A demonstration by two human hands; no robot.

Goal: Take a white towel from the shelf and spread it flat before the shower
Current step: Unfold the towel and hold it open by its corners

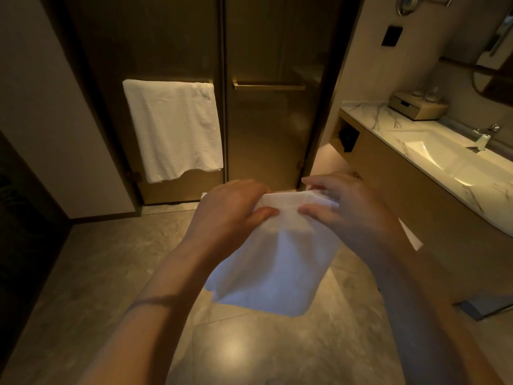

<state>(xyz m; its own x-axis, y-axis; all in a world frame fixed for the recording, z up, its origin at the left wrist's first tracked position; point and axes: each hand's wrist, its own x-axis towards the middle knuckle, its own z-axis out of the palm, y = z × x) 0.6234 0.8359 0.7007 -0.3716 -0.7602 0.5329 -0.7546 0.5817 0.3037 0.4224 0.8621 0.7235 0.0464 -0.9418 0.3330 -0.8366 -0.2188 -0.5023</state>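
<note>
A white towel (274,262) hangs folded in the air in front of me, above the tiled floor. My left hand (230,215) grips its top edge on the left, thumb pressed on the cloth. My right hand (349,215) grips the top edge on the right, fingers curled over the fold. Both hands are close together. Straight ahead stand the shower's two dark glass doors (272,129), shut. The lower end of the towel dangles loose well above the floor.
Another white towel (172,129) hangs on the left door's bar. A vanity with a marble top and sink (433,151) runs along the right, a box with glasses (416,107) at its far end. Grey floor tiles (111,273) lie below. A dark wall edge stands at left.
</note>
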